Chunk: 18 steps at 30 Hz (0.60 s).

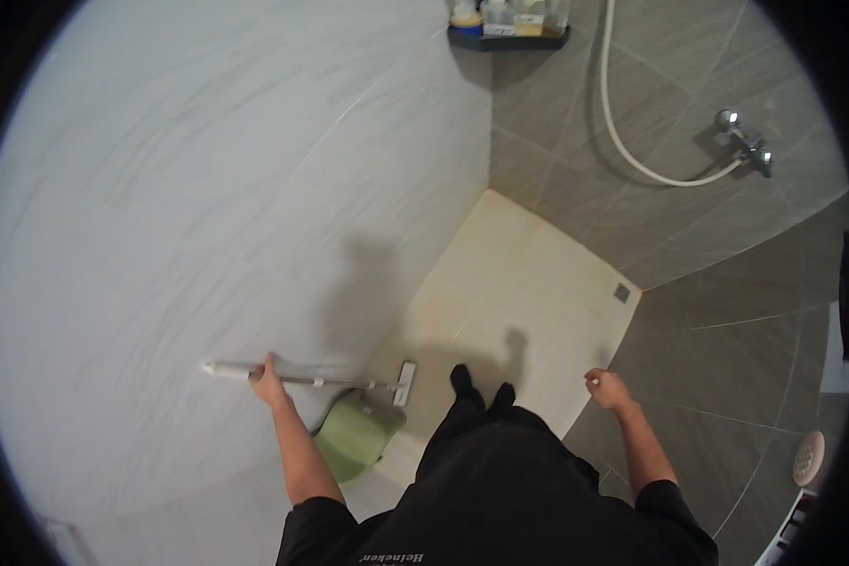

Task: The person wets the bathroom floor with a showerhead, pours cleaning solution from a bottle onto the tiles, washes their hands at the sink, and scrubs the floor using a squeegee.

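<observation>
My left hand (268, 381) is closed around the pole of a mop (297, 380), just below its white grip. The pole runs to the right, and its narrow white head (405, 384) is down by the floor near my feet. Under the pole stands a light green plastic bin or stool (357, 439); its exact kind is unclear. On the other side, my right hand (610, 388) is held out near the grey wall with fingers curled. A tiny pale spot shows at its fingertips, too small to name.
Beige floor (509, 264) lies between a pale wall (208, 189) and grey tiled walls. A drain (622, 293) sits in the corner. Above are a bottle-filled corner shelf (509, 42), a shower hose (632, 160) and a tap (750, 146). A round pinkish object (808, 458) is at right.
</observation>
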### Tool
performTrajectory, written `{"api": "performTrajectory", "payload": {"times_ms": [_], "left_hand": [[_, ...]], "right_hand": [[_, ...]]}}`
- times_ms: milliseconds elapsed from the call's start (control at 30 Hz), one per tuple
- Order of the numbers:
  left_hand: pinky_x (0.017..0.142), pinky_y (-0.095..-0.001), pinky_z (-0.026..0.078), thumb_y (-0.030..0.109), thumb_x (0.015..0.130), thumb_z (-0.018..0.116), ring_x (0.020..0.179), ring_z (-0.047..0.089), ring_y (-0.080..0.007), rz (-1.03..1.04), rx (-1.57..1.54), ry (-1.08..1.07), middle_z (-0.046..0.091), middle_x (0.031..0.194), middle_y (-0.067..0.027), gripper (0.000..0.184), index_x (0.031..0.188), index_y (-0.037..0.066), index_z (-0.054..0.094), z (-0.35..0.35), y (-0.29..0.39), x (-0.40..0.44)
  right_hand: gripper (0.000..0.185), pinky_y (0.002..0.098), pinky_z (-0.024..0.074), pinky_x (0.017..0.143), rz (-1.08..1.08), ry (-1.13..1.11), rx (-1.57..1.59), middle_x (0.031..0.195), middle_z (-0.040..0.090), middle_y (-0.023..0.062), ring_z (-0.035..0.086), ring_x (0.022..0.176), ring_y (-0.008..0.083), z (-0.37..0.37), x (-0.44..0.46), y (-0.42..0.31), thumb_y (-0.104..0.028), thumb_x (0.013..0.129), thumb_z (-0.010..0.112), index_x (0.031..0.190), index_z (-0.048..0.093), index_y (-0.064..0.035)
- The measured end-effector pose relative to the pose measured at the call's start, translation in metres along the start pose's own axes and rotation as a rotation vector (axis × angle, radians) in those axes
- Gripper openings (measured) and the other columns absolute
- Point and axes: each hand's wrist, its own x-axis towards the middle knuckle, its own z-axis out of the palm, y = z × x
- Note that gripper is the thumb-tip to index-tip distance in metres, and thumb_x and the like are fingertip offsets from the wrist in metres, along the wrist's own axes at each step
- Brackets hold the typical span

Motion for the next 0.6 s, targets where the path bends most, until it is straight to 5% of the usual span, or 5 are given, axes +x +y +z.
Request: {"api": "performTrajectory", "payload": {"times_ms": [133, 233, 367, 533, 600], "left_hand": [[0.089, -0.0375, 0.048, 0.035, 0.078, 0.080, 0.100, 0.057, -0.0251, 0.016, 0.110, 0.236, 0.057, 0.115, -0.0164, 0.067, 0.120, -0.007, 0.050, 0.021, 0.000, -0.029], [0.100, -0.0406, 0.044, 0.040, 0.076, 0.081, 0.116, 0.052, -0.0316, 0.014, 0.182, 0.215, 0.050, 0.129, -0.0225, 0.083, 0.132, -0.008, 0.043, 0.026, -0.068, -0.026], [0.098, -0.0442, 0.046, 0.045, 0.073, 0.081, 0.112, 0.055, -0.0411, -0.173, 0.231, 0.258, 0.048, 0.129, -0.0304, 0.101, 0.137, -0.014, 0.030, 0.036, -0.100, -0.037], [0.092, -0.0465, 0.050, 0.046, 0.073, 0.081, 0.103, 0.060, -0.0406, -0.454, 0.266, 0.248, 0.054, 0.119, -0.0330, 0.099, 0.131, -0.018, 0.033, 0.063, -0.101, -0.059], [0.084, -0.0409, 0.055, 0.038, 0.081, 0.075, 0.097, 0.064, -0.0318, -0.638, 0.312, 0.108, 0.058, 0.118, -0.0238, 0.078, 0.133, -0.006, 0.037, 0.071, -0.145, -0.060]], "right_hand": [[0.029, 0.0404, 0.0523, 0.084, -0.029, 0.063, -0.055, 0.104, 0.069, 0.0156, 0.067, 0.094, 0.0317, -0.004, 0.021, -0.028, -0.021, 0.087, 0.058, 0.110, 0.066, -0.0069], [0.032, 0.0415, 0.0509, 0.088, 0.016, 0.091, -0.048, 0.105, 0.068, 0.0179, 0.065, 0.100, 0.0341, -0.006, 0.020, -0.040, -0.023, 0.086, 0.056, 0.111, 0.066, -0.0052], [0.033, 0.0414, 0.0504, 0.089, 0.057, 0.123, -0.047, 0.106, 0.068, 0.0175, 0.065, 0.101, 0.0334, -0.010, 0.016, -0.036, -0.024, 0.086, 0.056, 0.112, 0.066, -0.0062], [0.035, 0.0407, 0.0503, 0.090, 0.176, 0.188, 0.077, 0.108, 0.069, 0.0164, 0.065, 0.102, 0.0325, -0.017, 0.016, -0.042, -0.026, 0.085, 0.058, 0.113, 0.066, -0.0064], [0.034, 0.0380, 0.0514, 0.085, 0.185, 0.265, 0.190, 0.104, 0.070, 0.0161, 0.067, 0.098, 0.0295, -0.025, 0.022, -0.040, -0.024, 0.085, 0.059, 0.113, 0.066, -0.0057]]}}
